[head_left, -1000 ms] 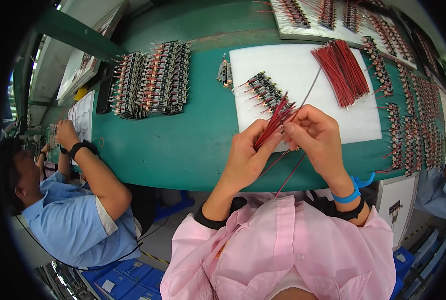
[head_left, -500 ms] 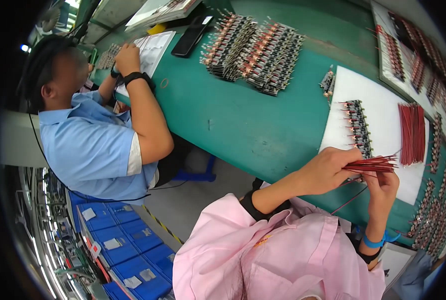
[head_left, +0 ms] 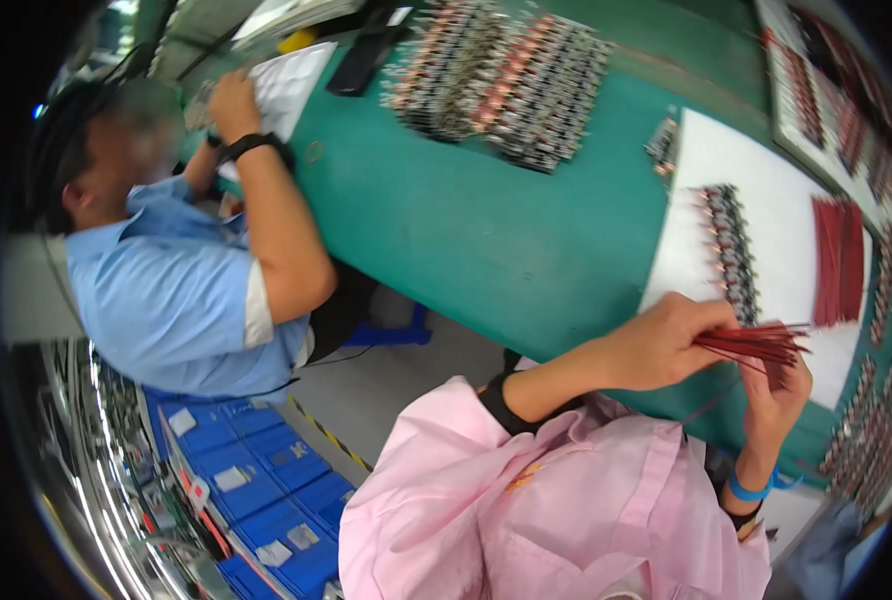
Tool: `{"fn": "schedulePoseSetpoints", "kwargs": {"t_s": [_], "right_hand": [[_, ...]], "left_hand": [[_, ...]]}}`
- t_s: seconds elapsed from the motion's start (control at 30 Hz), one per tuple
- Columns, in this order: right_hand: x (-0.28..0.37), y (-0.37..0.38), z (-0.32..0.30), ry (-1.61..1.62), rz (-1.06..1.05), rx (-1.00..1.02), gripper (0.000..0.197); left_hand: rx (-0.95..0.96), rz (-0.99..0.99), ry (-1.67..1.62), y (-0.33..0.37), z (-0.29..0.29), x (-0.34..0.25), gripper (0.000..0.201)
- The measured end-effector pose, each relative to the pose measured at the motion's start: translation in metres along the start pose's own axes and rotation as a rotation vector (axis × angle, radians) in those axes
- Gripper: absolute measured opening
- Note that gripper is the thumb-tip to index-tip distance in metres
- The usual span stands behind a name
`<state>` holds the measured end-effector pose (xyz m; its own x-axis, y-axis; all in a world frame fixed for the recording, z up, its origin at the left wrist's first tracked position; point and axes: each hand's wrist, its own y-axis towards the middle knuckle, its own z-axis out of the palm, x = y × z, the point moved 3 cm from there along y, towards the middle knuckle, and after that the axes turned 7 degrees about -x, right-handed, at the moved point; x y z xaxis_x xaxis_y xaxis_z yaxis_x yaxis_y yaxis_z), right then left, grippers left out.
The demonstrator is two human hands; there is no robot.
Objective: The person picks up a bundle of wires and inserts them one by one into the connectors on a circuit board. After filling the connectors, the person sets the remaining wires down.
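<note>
A bundle of thin red wires (head_left: pixel 766 345) is held in my left hand (head_left: pixel 666 345), its loose ends fanning out to the right. My right hand (head_left: pixel 778 400) is closed at the underside of the same bundle, its fingertips partly hidden by the wires. One thin wire hangs down to the left between my hands, smeared by motion. Just beyond them, a row of small dark components (head_left: pixel 731 250) with reddish leads lies on a white sheet (head_left: pixel 681 240). A second stack of red wires (head_left: pixel 838 262) rests on that sheet, farther right.
On the green table (head_left: pixel 466 230) stand large blocks of stacked components (head_left: pixel 496 80), with a small cluster (head_left: pixel 661 148) nearer the sheet. More rows (head_left: pixel 856 430) line the right side. A co-worker in blue (head_left: pixel 186 270) works at the left, near a black phone (head_left: pixel 364 55). Blue bins (head_left: pixel 236 450) sit lower left.
The view has shifted slightly, with some blur. Both my hands stay at the red wire bundle. The co-worker's raised hand remains over the white paper.
</note>
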<state>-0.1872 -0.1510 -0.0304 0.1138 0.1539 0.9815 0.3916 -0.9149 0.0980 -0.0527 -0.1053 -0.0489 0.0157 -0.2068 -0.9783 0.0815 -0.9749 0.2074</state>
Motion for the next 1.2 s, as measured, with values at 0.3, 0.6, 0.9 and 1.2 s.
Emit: {"fn": "schedulePoseSetpoints", "kwargs": {"t_s": [0.3,0.6,0.9,1.2], "right_hand": [[-0.012,0.019,-0.026,-0.058,-0.029,-0.031,0.007],[-0.036,0.022,-0.033,-0.308,-0.023,-0.182,0.007],[-0.040,0.028,-0.025,-0.362,-0.068,-0.171,0.010],[-0.043,0.028,-0.027,-0.304,-0.037,-0.158,0.009]], "left_hand": [[-0.409,-0.141,-0.157,-0.026,-0.023,0.016,0.015],[-0.511,-0.071,0.054,-0.056,-0.034,0.028,0.035],[-0.574,-0.128,-0.025,-0.054,-0.029,0.022,0.033],[-0.545,-0.087,0.048,-0.055,-0.028,0.025,0.035]]}}
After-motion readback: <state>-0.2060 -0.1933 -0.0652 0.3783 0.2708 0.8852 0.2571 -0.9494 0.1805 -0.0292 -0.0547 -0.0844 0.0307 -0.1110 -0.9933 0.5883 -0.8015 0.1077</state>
